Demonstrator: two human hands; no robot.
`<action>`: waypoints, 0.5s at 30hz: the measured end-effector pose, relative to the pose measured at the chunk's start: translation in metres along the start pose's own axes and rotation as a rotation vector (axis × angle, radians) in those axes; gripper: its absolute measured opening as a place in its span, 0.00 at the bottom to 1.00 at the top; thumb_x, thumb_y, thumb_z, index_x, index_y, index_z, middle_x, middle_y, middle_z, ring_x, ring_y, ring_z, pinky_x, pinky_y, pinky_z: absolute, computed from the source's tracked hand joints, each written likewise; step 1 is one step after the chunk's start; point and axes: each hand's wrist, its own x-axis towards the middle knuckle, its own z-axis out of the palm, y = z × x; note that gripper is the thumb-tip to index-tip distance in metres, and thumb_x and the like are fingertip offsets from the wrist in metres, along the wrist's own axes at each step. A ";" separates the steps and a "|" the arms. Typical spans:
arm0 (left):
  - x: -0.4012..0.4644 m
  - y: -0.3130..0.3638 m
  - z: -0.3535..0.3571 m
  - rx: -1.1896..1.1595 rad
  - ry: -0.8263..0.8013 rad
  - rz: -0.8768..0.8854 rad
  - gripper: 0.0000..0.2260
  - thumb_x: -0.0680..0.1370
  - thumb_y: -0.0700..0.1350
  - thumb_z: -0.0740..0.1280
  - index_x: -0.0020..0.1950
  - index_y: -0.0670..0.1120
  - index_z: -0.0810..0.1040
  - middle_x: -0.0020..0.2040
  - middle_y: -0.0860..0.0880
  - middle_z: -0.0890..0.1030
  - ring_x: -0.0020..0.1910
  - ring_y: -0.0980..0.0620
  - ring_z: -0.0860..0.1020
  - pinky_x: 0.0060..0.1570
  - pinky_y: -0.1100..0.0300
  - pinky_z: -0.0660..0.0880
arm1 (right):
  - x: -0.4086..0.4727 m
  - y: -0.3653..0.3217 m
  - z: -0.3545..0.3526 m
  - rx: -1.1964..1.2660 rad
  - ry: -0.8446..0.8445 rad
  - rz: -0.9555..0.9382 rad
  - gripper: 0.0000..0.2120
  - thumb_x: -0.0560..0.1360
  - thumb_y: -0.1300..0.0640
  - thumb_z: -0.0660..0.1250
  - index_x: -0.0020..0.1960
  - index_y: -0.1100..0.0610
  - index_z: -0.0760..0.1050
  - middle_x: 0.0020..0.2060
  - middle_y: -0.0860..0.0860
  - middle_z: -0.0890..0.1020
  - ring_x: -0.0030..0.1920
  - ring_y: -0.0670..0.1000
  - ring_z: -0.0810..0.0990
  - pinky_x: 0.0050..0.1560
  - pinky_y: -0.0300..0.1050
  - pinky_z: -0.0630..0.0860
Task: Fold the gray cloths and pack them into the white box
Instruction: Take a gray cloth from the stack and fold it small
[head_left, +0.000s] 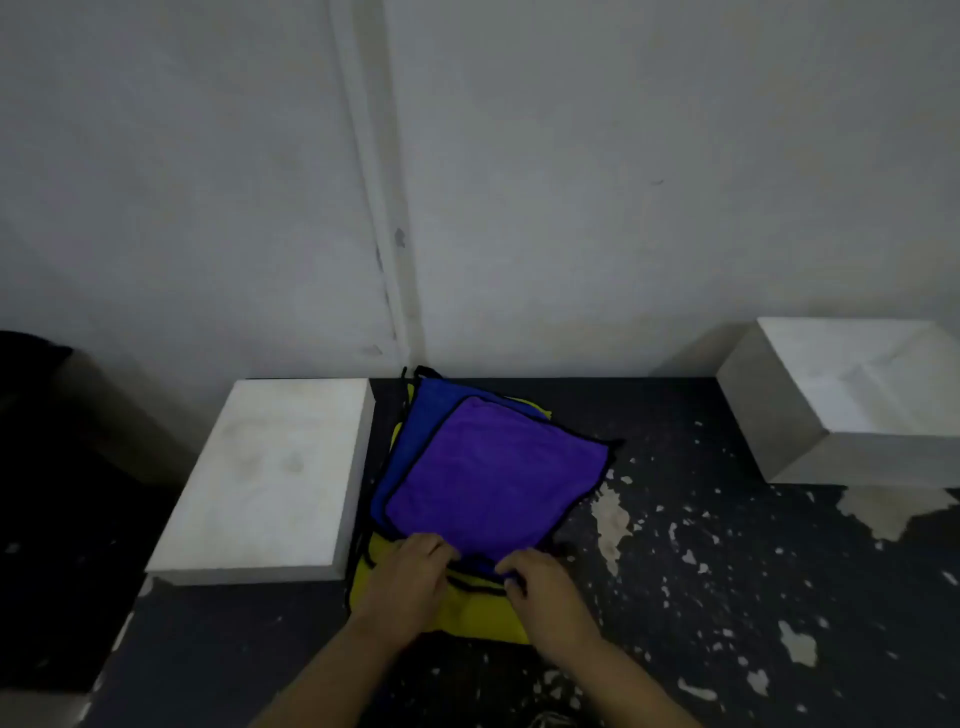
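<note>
Head view: a stack of cloths is seen near the middle of the dark, paint-flecked worktop (701, 597), close to its far edge. A purple cloth (493, 483) lies on top of a blue cloth (421, 431) and a yellow cloth (467, 613), turned diagonally, one corner pointing to the right. Its near edge is pinched by the left hand (415, 566) and the right hand (535, 582), set close together. A white lid (270, 478) lies at the left edge; the white box (852, 400) stands at the far right corner.
</note>
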 end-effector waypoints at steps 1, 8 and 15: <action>0.002 -0.003 0.005 -0.012 -0.019 0.018 0.18 0.59 0.36 0.76 0.47 0.50 0.83 0.40 0.54 0.82 0.38 0.57 0.81 0.36 0.70 0.75 | 0.002 0.001 0.008 -0.033 -0.020 -0.001 0.13 0.76 0.63 0.61 0.58 0.56 0.76 0.56 0.50 0.79 0.58 0.46 0.73 0.56 0.28 0.63; 0.018 -0.016 0.019 0.049 -0.083 0.077 0.26 0.54 0.41 0.81 0.51 0.52 0.83 0.46 0.55 0.84 0.42 0.58 0.82 0.40 0.68 0.78 | 0.014 0.006 0.027 -0.287 -0.004 -0.061 0.22 0.72 0.64 0.67 0.66 0.57 0.72 0.66 0.54 0.72 0.66 0.50 0.71 0.68 0.39 0.66; 0.022 -0.026 0.031 -0.057 -0.046 -0.007 0.22 0.67 0.34 0.73 0.58 0.49 0.79 0.53 0.49 0.81 0.50 0.52 0.80 0.49 0.61 0.75 | 0.024 0.011 0.031 -0.324 0.083 -0.096 0.20 0.59 0.61 0.80 0.49 0.53 0.81 0.45 0.49 0.83 0.43 0.47 0.82 0.44 0.36 0.80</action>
